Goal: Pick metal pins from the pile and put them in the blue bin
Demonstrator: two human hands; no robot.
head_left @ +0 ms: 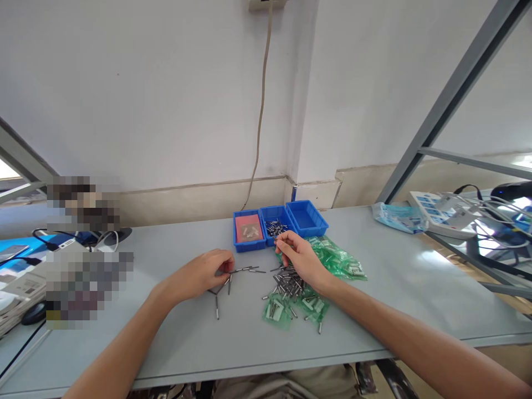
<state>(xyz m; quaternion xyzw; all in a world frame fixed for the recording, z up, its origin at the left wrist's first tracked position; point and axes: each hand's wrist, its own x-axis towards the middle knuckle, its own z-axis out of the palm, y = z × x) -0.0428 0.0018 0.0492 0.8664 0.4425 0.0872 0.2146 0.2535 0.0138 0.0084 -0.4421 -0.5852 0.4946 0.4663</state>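
My left hand [215, 267] rests low over the table with its fingers curled together. Thin metal pins [216, 307] lie loosely around and under its fingertips; what they grip is hidden. My right hand [300, 256] is closed in a pinch just in front of the middle blue bin [293, 224]. A small dark tip, seemingly a thin metal pin, shows at its fingertips. Many short pins [273, 227] lie in that bin. Below the right hand is a heap of metal pins [288, 284], beside small green plastic bags [276, 311].
The left blue bin [251, 247] holds a pinkish card and a small clear bag. To its right stands another blue bin [306, 217]. Green plastic packaging [338, 257] lies behind my right wrist. A blue plastic packet [399, 217] and power strip [440, 216] are farther right.
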